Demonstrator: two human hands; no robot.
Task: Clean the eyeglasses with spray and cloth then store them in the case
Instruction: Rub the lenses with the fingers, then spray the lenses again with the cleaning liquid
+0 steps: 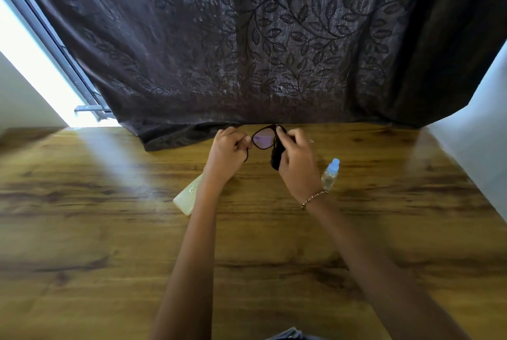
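The eyeglasses (264,138) were up off the wooden table (109,243), held between our two hands at the far edge of it, just in front of the dark leaf-patterned curtain (274,37) that hung down to the tabletop. Working down in size from there, the pale case (186,197) lay on the table beside our left forearm, partly hidden under it, and we could not tell whether it was open. The small clear spray bottle (330,175) with its blue cap stood near our right wrist, apart from the hand. Our left hand (229,150) was closed in a pinch on the left end of the frame, where the temple hung down below it. Our right hand (295,160) was closed on the dark cloth (275,157), pressing it around the right side of the frame, so that only the left lens showed clearly, with a purple sheen. We judged that we were in the wiping step, the spraying seemingly done since the bottle stood capped and untouched. The next move, as we saw it, called for rubbing the covered lens, shifting the cloth to the other lens, and keeping the left pinch on the frame, not the glass; folding and casing were not yet begun.
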